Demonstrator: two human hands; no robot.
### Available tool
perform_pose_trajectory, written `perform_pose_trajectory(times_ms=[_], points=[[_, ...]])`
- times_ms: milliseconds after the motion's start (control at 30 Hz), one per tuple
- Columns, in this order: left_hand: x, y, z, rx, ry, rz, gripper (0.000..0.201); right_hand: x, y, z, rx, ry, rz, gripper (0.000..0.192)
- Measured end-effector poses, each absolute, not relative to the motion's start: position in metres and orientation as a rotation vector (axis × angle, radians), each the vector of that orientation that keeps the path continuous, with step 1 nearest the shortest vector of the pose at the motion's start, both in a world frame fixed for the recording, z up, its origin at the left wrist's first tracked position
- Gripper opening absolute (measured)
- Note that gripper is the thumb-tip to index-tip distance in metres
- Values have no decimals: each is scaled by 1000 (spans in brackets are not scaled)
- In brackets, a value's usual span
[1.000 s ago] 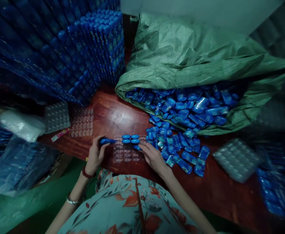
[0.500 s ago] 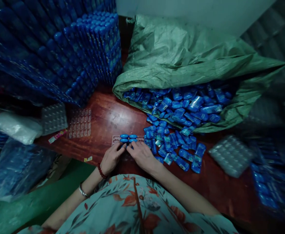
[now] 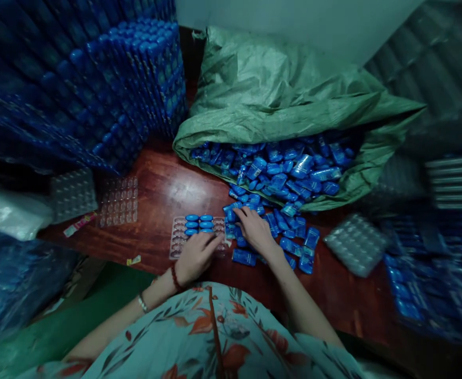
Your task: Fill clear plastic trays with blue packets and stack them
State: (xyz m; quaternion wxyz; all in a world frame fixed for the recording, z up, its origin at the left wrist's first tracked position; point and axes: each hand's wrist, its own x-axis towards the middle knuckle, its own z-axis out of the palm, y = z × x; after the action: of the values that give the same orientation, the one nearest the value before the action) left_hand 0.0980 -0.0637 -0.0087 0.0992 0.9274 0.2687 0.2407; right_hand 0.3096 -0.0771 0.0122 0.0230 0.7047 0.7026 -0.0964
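At frame centre my left hand (image 3: 196,255) rests flat on the clear tray (image 3: 177,243); my right hand (image 3: 255,230) curls over loose blue packets (image 3: 290,231), grip unclear.

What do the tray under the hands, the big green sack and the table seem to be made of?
The tray looks like thin clear moulded plastic: see-through, with rows of glossy pockets. The green sack looks like woven plastic fabric, matt and creased; the weave is too fine to confirm. The table seems varnished reddish wood, since it shows glare.
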Motion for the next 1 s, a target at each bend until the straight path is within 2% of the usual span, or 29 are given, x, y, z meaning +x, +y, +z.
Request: perform_pose_trajectory(times_ms=[100,233,400,500,600,700,800,867,1000], points=[[153,-62,-2,2796,966,302,31,313,-66,16,2120,2103,-266,30],[199,-45,-1,2666,1222,-25,35,327,-70,8,2203,2164,-267,27],[204,-28,1,2623,1124,-98,36,349,-87,-5,2738,2222,-325,47],[200,-36,10,2637,1028,-85,19,350,-93,-3,3296,2113,-309,45],[184,-53,24,2632,866,53,15,341,-101,3,3604,1856,-668,44],[142,-67,34,2496,756,258,21,320,-115,5,3419,1920,-1155,45],[87,-71,35,2318,828,408,24,288,-128,-1,3104,2135,-1414,39],[56,-69,30,2245,943,494,23,266,-131,-8,2926,2348,-1387,29],[29,-64,8,2269,1090,651,23,239,-126,-24,2581,2899,-974,18]])
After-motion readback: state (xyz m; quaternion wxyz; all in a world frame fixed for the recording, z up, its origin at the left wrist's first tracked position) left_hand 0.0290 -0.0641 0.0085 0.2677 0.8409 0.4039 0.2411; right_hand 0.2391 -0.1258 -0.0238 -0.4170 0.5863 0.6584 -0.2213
